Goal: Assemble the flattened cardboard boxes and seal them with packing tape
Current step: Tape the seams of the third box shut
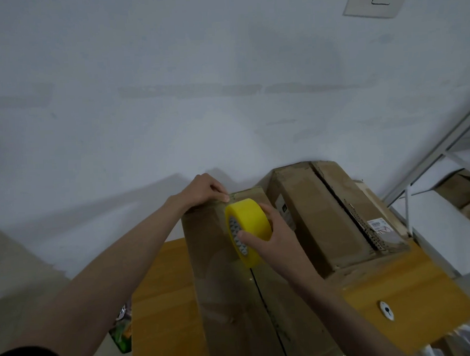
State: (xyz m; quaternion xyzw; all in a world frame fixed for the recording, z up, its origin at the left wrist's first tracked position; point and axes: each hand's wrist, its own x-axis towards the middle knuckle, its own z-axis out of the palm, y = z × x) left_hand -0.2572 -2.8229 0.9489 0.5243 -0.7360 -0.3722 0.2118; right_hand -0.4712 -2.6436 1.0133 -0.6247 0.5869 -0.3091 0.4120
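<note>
- While the cardboard box [233, 299] lies on the wooden tabletop [158, 302], its long axis runs from the viewer toward the white wall [197, 85]; the flap seam follows the same line down the middle of the top face.
- Right hand [269, 238]: grip is holding the yellow tape roll [248, 228], thumb on the near rim, fingers around the far side. Roll stands on edge on the box top, on the seam near the far end, its hole facing left.
- Clear tape already covers the far stretch of the seam between roll and box edge; the dark gap of the seam shows bare on the near side of the roll.
- Left hand [205, 191]: fingers curled over the far top edge of the box, thumb pressing down at the tape's end.
- Second box [324, 214] sits just right of the first, touching or nearly so, long axis angled similarly, top seam gaping open, label at its near end.
- Small white round object [386, 310] on the tabletop at right.
- White shelf frame [427, 158] at far right.
</note>
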